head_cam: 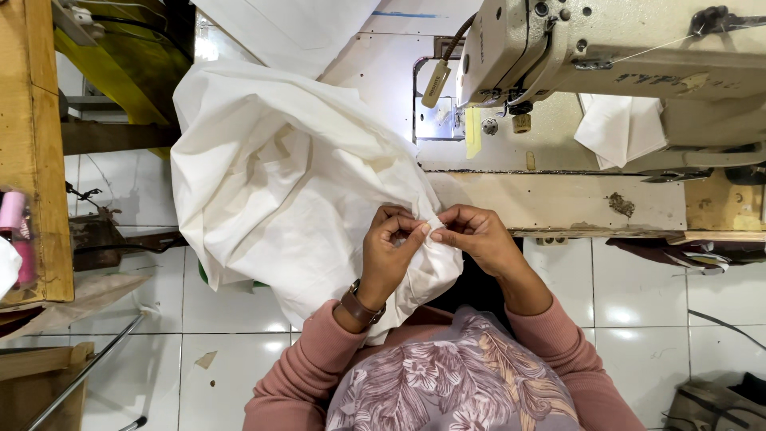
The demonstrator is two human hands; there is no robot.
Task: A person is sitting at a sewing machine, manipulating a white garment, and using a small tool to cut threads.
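The biggest thing in view is the white tiled floor [239,351], shiny and running under everything, with a small scrap lying on it down at the lower left. Next up is the big bundle of white fabric [279,183], all rumpled and billowy, spilling off the left edge of the sewing table [550,199] and hanging down toward the person's lap. Over that table sits the cream-coloured industrial sewing machine [606,48], head up at the top right, with thread running along its arm and a small folded white piece [618,128] tucked under it. On the left side there's a wooden frame [40,144] with a pink spool [12,211] just beside it, and a metal rod [88,367] angled across the floor below. The person wears pink sleeves and a floral head covering [455,383], seen from straight above. Both hands meet at the lower right edge of the fabric bundle, just in front of the table's edge. The left hand [391,255], with a brown wristwatch [361,306] on it, has fingers curled and pinching a little fold of the cloth. The right hand [479,235] is pinching the same tiny bit from the other side, thumb and fingertips pressed together, so the two hands are nearly touching.
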